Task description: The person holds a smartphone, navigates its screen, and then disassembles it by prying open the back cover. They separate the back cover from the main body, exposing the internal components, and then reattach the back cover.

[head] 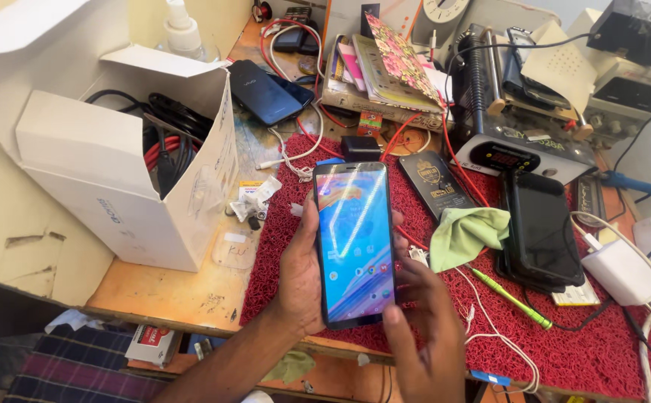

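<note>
My left hand holds a black smartphone upright above the red mat, fingers wrapped round its left edge and back. The phone's screen is lit, showing a blue home screen with small icons. My right hand is at the phone's lower right corner, thumb resting on the bottom edge of the screen, fingers spread beside the right side. Both hands hover over the near edge of the workbench.
A white cardboard box of cables stands at left. A green cloth, green pen, stacked dark phones, white charger, another dark phone, a heating station and notebooks crowd the bench.
</note>
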